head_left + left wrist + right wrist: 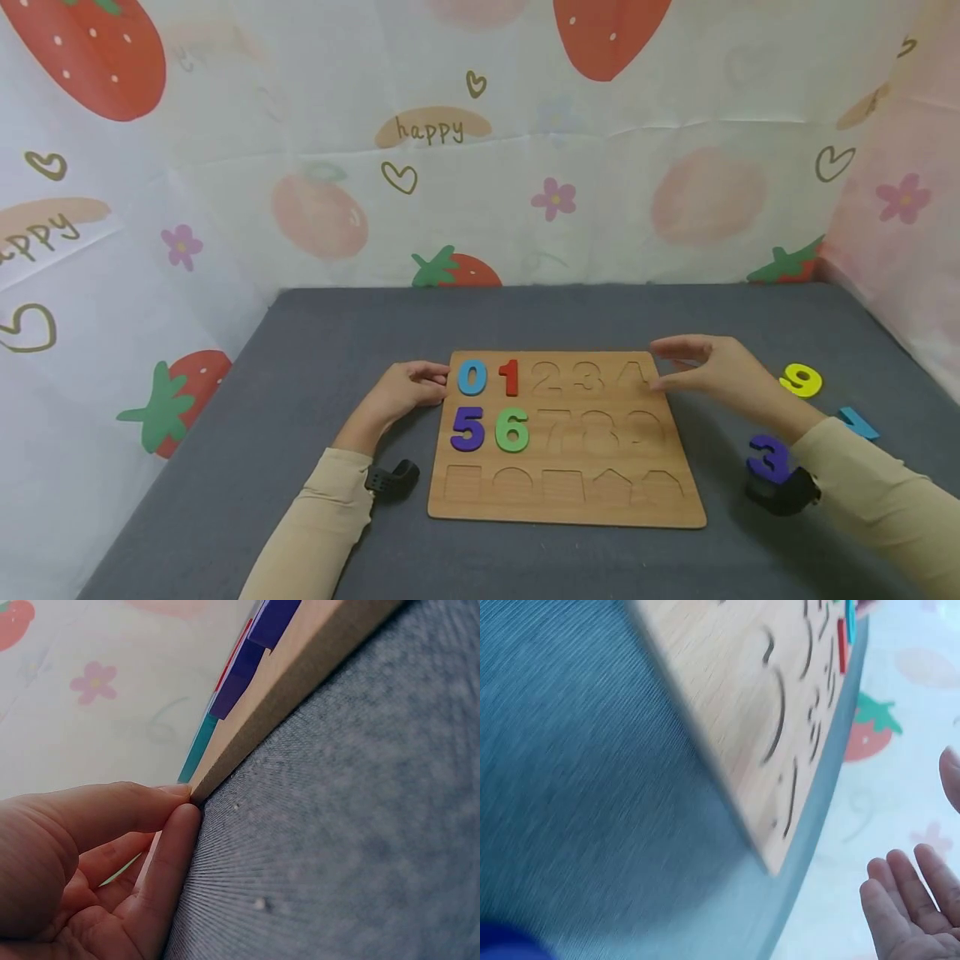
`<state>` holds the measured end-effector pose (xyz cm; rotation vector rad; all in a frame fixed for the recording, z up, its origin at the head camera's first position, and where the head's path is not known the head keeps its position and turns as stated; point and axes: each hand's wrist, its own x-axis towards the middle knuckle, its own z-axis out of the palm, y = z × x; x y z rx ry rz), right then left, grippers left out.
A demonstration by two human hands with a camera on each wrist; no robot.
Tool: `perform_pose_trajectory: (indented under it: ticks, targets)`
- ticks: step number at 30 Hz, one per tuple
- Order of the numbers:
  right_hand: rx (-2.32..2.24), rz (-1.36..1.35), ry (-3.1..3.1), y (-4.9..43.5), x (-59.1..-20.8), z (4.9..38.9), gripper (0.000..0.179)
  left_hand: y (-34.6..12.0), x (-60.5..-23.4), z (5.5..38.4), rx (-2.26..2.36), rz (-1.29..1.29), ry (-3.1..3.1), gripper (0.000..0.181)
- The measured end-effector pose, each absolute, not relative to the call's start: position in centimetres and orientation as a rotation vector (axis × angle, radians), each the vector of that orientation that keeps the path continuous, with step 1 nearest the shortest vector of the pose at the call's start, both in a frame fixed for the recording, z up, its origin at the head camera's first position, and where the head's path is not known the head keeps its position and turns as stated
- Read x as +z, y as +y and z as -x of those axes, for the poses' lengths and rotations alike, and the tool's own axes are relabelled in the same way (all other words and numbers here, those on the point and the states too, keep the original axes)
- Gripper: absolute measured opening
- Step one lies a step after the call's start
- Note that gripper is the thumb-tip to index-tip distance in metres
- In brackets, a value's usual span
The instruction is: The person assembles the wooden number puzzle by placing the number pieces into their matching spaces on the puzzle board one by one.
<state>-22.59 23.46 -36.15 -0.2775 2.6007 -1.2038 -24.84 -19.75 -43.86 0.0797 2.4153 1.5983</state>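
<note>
A wooden number puzzle board (566, 504) lies flat on the grey cloth. Its left columns hold a blue 0 (472, 378), a red 1 (509, 377), a purple 5 (468, 429) and a green 6 (512, 430); other outlines show bare wood. With thumb and finger, my left hand (405, 393) pinches the board's upper left edge; the left wrist view shows this hand (112, 855) close up. My right hand (712, 367) hovers by the upper right corner, thumb and fingers apart. In the right wrist view that hand (915, 907) holds nothing.
Right of the board, near my right forearm, lie a yellow 9 (801, 380), a partly hidden blue piece (859, 422) and a purple 3 (768, 458). Behind the grey tabletop (360, 317) hangs a fruit-printed curtain (480, 208).
</note>
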Motion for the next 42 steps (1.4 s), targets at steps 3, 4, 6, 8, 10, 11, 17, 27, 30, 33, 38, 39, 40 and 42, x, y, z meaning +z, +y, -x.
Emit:
perform_pose_trajectory:
  ticks: [3, 4, 6, 8, 10, 11, 17, 27, 30, 33, 38, 39, 40, 42]
  targets:
    - [-1.199, 0.283, 2.613, 24.7, -36.2, 22.6, 0.082, -19.8, -43.8, 24.8, 1.599, -0.076, 2.418, 0.047]
    - [-1.201, 0.288, 2.616, 25.1, -36.3, 22.6, 0.081, -19.8, -43.8, 24.8, 1.603, -0.075, 2.415, 0.047]
    - [-1.203, 0.285, 2.627, 25.9, -36.4, 22.7, 0.079, -19.8, -43.8, 24.8, 1.612, -0.074, 2.411, 0.047]
    - [-1.206, 0.279, 2.63, 26.7, -36.6, 22.8, 0.078, -19.7, -43.9, 24.8, 1.622, -0.078, 2.405, 0.047]
    - [-1.19, 0.256, 2.635, 27.4, -36.7, 23.0, 0.078, -19.7, -43.9, 24.9, 1.628, -0.081, 2.401, 0.047]
    - [-1.177, 0.244, 2.636, 27.7, -36.8, 23.0, 0.079, -19.7, -43.9, 24.9, 1.627, -0.079, 2.401, 0.047]
    - [-1.087, 0.198, 2.661, 29.4, -37.1, 23.4, 0.082, -19.8, -43.9, 24.9, 1.618, -0.059, 2.395, 0.046]
    - [-1.048, 0.153, 2.669, 32.5, -38.4, 24.2, 0.083, -19.7, -44.0, 24.8, 1.62, -0.07, 2.405, 0.047]
    - [-1.0, 0.144, 2.693, 33.4, -38.7, 24.3, 0.084, -19.7, -43.9, 24.8, 1.615, -0.066, 2.411, 0.047]
    - [-0.964, 0.14, 2.704, 34.1, -39.0, 24.4, 0.084, -19.7, -43.8, 24.8, 1.61, -0.067, 2.417, 0.047]
    - [-0.957, 0.134, 2.691, 34.8, -39.3, 24.7, 0.085, -19.7, -43.7, 24.7, 1.609, -0.068, 2.417, 0.047]
    - [-0.957, 0.133, 2.691, 34.8, -39.4, 24.8, 0.085, -19.7, -43.7, 24.8, 1.609, -0.067, 2.416, 0.047]
    - [-0.956, 0.136, 2.692, 34.9, -39.5, 24.8, 0.085, -19.7, -43.7, 24.8, 1.609, -0.066, 2.415, 0.047]
    - [-0.957, 0.135, 2.691, 34.9, -39.6, 24.9, 0.085, -19.7, -43.8, 24.8, 1.612, -0.061, 2.413, 0.047]
